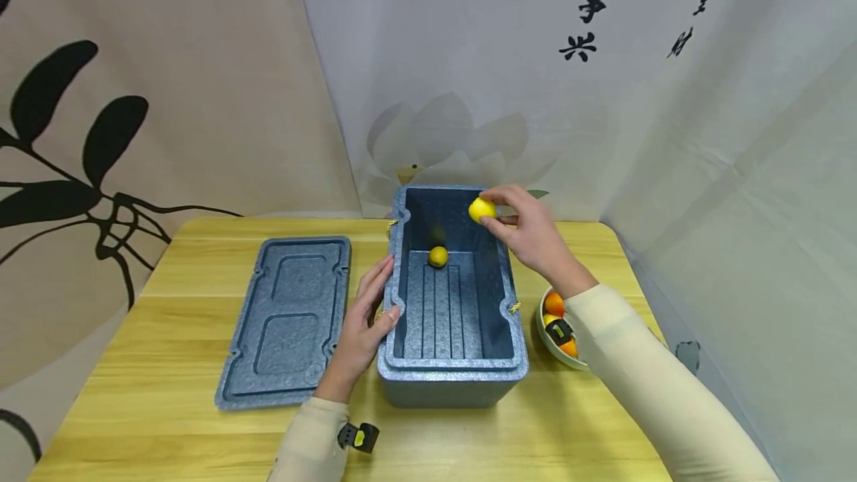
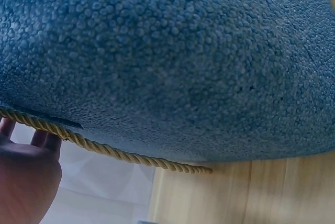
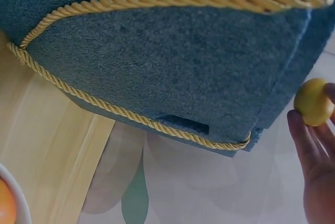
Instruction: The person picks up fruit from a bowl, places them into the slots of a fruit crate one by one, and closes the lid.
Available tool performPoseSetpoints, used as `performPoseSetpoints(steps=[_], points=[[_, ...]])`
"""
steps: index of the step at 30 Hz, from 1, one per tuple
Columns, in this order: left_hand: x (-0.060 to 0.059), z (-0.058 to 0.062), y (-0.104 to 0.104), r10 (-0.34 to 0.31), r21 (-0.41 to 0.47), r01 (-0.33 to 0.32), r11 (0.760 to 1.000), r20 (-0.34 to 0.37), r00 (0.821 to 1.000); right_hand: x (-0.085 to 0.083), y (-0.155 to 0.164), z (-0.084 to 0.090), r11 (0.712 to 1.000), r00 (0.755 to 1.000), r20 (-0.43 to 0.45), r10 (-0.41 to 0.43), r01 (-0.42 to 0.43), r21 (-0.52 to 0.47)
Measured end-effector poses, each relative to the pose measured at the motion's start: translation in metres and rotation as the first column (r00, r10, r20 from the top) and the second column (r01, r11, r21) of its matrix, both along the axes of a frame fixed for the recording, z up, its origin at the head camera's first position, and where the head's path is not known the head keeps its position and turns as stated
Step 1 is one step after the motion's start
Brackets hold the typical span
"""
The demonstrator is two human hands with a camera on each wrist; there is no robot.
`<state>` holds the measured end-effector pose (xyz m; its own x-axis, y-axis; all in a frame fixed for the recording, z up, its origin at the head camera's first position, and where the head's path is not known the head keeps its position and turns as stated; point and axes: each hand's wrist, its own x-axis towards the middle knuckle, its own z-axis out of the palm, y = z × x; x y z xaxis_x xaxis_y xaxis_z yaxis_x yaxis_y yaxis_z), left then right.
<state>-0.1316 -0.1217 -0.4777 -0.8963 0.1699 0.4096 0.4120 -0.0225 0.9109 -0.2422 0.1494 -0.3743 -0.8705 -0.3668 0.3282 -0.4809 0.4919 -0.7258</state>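
Observation:
A blue-grey foam box (image 1: pixel 455 374) stands uncovered on the table, and one lemon (image 1: pixel 438 256) lies on its floor towards the far end. Above the far right part of the box my right hand (image 1: pixel 529 233) pinches a second yellow lemon (image 1: pixel 482 210) between thumb and fingertips; the right wrist view also shows this lemon (image 3: pixel 313 101) beside the box's upper edge. My left hand (image 1: pixel 364 318) rests against the left rim of the box, thumb on the edge. In the left wrist view, its fingers (image 2: pixel 52 143) touch the box side near a gold twisted rope (image 2: pixel 120 154).
Left of the box lies its foam lid (image 1: pixel 284 326), flat on the wooden table (image 1: pixel 167 393). A pale bowl (image 1: pixel 544 333) with oranges (image 1: pixel 554 303) and other fruit stands to the right, partly behind my right forearm. A printed cloth wall (image 1: pixel 469 36) closes off the back.

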Motion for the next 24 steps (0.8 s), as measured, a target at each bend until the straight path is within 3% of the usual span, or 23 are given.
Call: performPoseSetpoints(steps=[7,14,24], points=[[-0.001,0.0,0.002,0.023,-0.014,-0.023,1.0,-0.01,1.0,-0.003,-0.002,0.0,0.998,1.0,0.023,-0.011,0.01,0.065],[-0.001,0.001,0.002,0.018,-0.006,-0.018,1.0,-0.013,1.0,-0.008,0.001,-0.005,0.998,0.997,0.071,-0.034,0.03,0.053],[-0.001,-0.002,0.002,0.028,-0.005,-0.028,1.0,-0.012,1.0,-0.011,-0.008,-0.007,0.999,0.999,0.039,-0.011,0.009,0.052]])
